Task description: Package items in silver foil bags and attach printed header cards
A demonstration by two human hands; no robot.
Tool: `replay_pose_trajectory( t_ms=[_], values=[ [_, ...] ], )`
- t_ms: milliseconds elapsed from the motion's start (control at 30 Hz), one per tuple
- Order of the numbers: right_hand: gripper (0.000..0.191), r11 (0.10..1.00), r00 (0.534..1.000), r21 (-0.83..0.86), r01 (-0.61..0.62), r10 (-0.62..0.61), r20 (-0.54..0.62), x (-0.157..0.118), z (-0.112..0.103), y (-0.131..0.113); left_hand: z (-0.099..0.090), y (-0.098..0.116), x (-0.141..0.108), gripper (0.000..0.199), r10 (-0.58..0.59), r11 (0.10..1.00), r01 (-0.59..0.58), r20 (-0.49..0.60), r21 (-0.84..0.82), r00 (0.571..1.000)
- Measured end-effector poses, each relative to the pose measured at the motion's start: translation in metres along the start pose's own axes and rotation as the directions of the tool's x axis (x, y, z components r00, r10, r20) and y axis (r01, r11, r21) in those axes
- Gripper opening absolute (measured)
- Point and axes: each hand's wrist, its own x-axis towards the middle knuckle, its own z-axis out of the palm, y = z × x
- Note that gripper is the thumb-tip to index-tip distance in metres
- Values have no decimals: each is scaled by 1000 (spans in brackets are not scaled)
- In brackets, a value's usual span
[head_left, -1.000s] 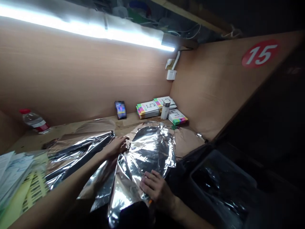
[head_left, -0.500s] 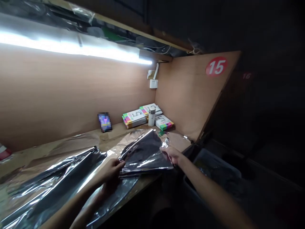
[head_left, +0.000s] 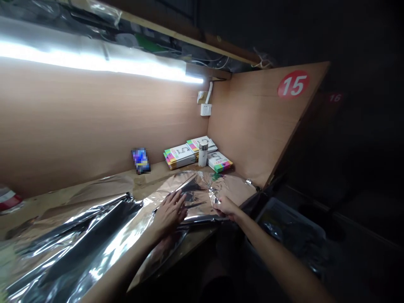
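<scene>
Looks like you're at the smoothing step. The foil lies on the tabletop, right at the near edge. Your left hand is palm down on it, fingers out and slightly apart, gripping nothing I can see. Your right hand looks curled closed, pinching a crumpled bit. I'd say the next move calls for light left pressure and a firm right pinch.

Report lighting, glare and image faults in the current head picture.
In the head view, the lamp burns out to white; there too, glare streaks the silvery film; same view, the bin lies in shadow and a phone-like object is pixelated.
</scene>
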Motion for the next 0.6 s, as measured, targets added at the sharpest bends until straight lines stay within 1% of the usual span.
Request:
replay_pose_trajectory(
  t_ms=[33,67,100,133,167,200,233,267,300,333,367,400,433,500,567,600],
  values=[
    [16,999,999,-48,18,-20,-40,-7,0,-3,8,3,3,60,-35,999,34,67,20,997],
    [22,992,993,-115,59,-70,-94,-15,2,-7,16,4,5,64,-76,997,72,117,37,990],
    [34,969,976,-214,125,-159,-151,-24,7,-12,23,5,5,67,-101,994,96,148,45,984],
    [46,914,941,-346,210,-285,-183,-32,15,-19,30,3,4,70,-106,994,100,163,45,981],
    [54,814,887,-497,302,-431,-166,-37,26,-26,34,2,3,72,-101,995,95,165,43,981],
    [58,668,822,-635,388,-562,-89,-40,40,-34,38,-1,1,74,-98,995,92,166,44,981],
    [59,505,763,-732,458,-646,32,-40,55,-42,40,-3,0,76,-96,995,89,164,48,982],
    [58,379,730,-770,514,-663,162,-35,71,-50,42,-5,-2,77,-93,995,85,163,52,982],
    [56,321,732,-768,554,-627,266,-26,85,-57,42,-6,-2,78,-89,995,81,163,56,983],
    [55,308,754,-758,575,-560,344,-14,97,-63,43,-7,-3,79,-87,995,78,166,60,982],
    [53,319,779,-749,580,-485,397,0,104,-68,43,-8,-3,80,-87,995,77,172,62,981],
    [52,338,805,-748,570,-413,426,16,107,-72,43,-7,-3,82,-88,995,79,177,61,980],
    [52,354,826,-754,553,-357,437,31,104,-75,43,-6,-2,84,-92,995,82,180,58,979],
    [51,370,859,-780,505,-300,415,54,88,-80,45,-4,-2,88,-99,995,92,177,47,979],
    [56,381,891,-810,446,-276,360,60,65,-83,46,-3,-2,87,-103,995,99,171,34,980],
    [60,380,898,-818,431,-276,344,55,54,-82,46,-4,-2,87,-106,994,103,167,28,980]
  ],
)
